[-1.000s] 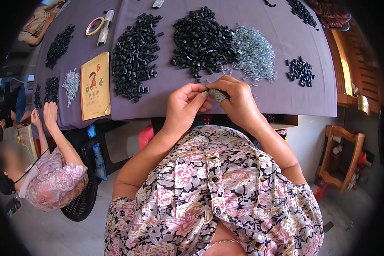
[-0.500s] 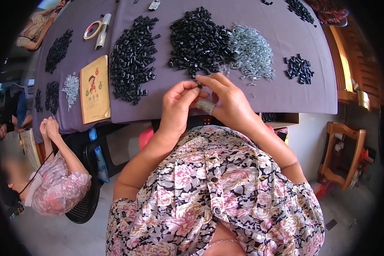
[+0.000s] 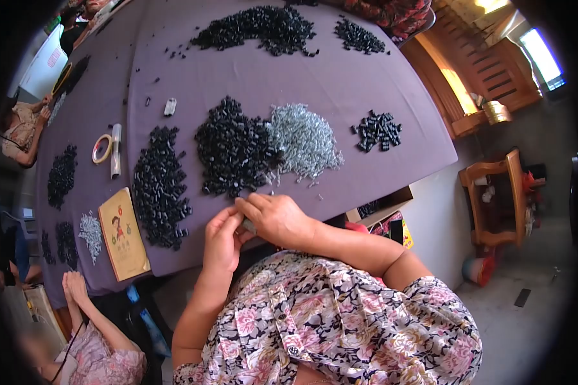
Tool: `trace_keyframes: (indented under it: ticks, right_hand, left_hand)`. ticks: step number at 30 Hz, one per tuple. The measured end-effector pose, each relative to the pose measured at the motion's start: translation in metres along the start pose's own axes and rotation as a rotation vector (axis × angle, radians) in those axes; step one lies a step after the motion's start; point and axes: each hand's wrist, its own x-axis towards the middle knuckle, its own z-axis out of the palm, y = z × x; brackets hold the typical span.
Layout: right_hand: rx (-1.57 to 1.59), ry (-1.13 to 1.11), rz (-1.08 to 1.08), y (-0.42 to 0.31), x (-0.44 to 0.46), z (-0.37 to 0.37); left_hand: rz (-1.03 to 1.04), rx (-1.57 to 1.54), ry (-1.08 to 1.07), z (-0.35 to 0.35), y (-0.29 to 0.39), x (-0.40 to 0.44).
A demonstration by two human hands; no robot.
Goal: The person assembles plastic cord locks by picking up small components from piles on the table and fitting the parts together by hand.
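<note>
My left hand (image 3: 222, 240) and my right hand (image 3: 277, 219) meet at the table's near edge, fingertips pinched together. The small black plastic piece between them is almost wholly hidden now. A greyish wrap (image 3: 249, 226) covers my right thumb. Just beyond my fingers lies a heap of small black plastic pieces (image 3: 234, 151), and against its right side rests a heap of small clear, silvery pieces (image 3: 305, 141). Another black heap (image 3: 160, 189) spreads to the left of my hands. A smaller cluster of black cylinders (image 3: 377, 131) sits to the right.
A yellow booklet (image 3: 123, 234), a tape roll (image 3: 101, 149) and a clear rolled tube (image 3: 115, 152) lie on the purple-grey cloth (image 3: 392, 83) at left. More black heaps (image 3: 257, 29) are at the far side. At lower left, another person's hands (image 3: 76, 289) are together near the edge.
The view has turned and tilted, showing more of the table's far side. My hands stay joined, but the black piece that showed at my fingertips is now mostly covered.
</note>
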Motion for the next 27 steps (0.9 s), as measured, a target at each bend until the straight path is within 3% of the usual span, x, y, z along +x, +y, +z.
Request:
trace_keyframes:
  ticks: [4, 17, 27]
  right_hand:
    - [0.000, -0.034, 0.009, -0.001, -0.004, -0.002]
    - [-0.069, -0.063, -0.034, -0.006, -0.001, 0.004]
    - [-0.138, -0.037, -0.072, 0.000, -0.007, 0.007]
  left_hand:
    - [-0.057, 0.093, -0.032, 0.002, 0.002, 0.001]
    - [0.092, 0.220, 0.020, 0.004, -0.014, 0.003]
    - [0.058, 0.385, -0.100, -0.005, -0.011, 0.015]
